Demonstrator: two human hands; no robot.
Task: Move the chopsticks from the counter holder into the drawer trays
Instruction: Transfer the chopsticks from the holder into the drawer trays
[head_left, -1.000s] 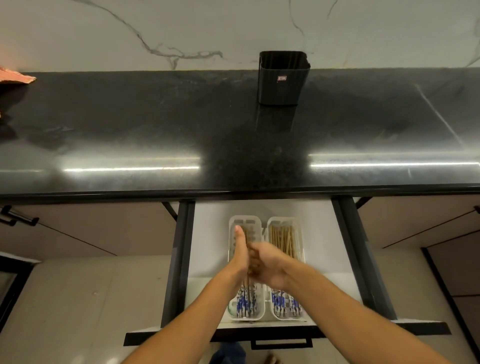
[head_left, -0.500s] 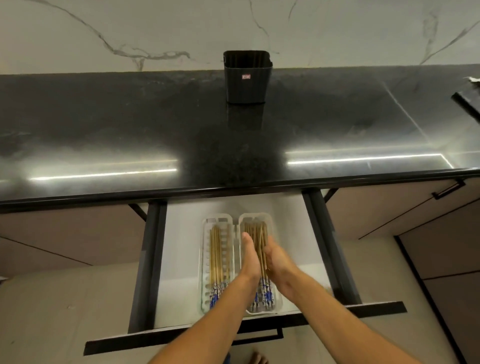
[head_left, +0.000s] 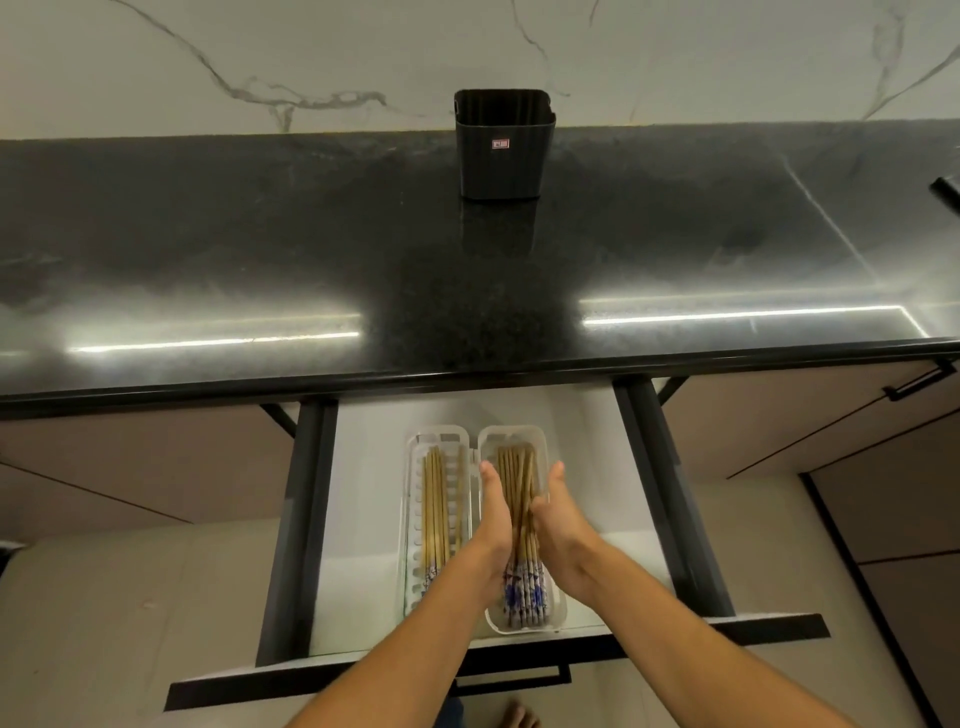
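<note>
The black holder (head_left: 502, 145) stands at the back of the dark counter (head_left: 260, 249); no chopsticks show above its rim. Below, the open drawer (head_left: 363, 519) holds two clear trays side by side. The left tray (head_left: 413, 519) has several wooden chopsticks (head_left: 435, 509) lying lengthwise. The right tray (head_left: 543, 447) holds a bundle of chopsticks (head_left: 519, 483) with blue-and-white ends. My left hand (head_left: 493, 519) and my right hand (head_left: 556, 519) press flat against either side of that bundle, fingers straight, over the right tray.
The drawer's black rails (head_left: 306, 519) run along both sides, and its front panel with a handle (head_left: 511, 680) is nearest me. Closed cabinet fronts flank the drawer. A dark object (head_left: 945, 192) sits at the counter's right edge. Bare toes (head_left: 517, 719) show on the floor.
Both hands have shifted from the left tray to the right tray and now cup the bundle there. The camera has panned, so the holder sits more to the centre.
</note>
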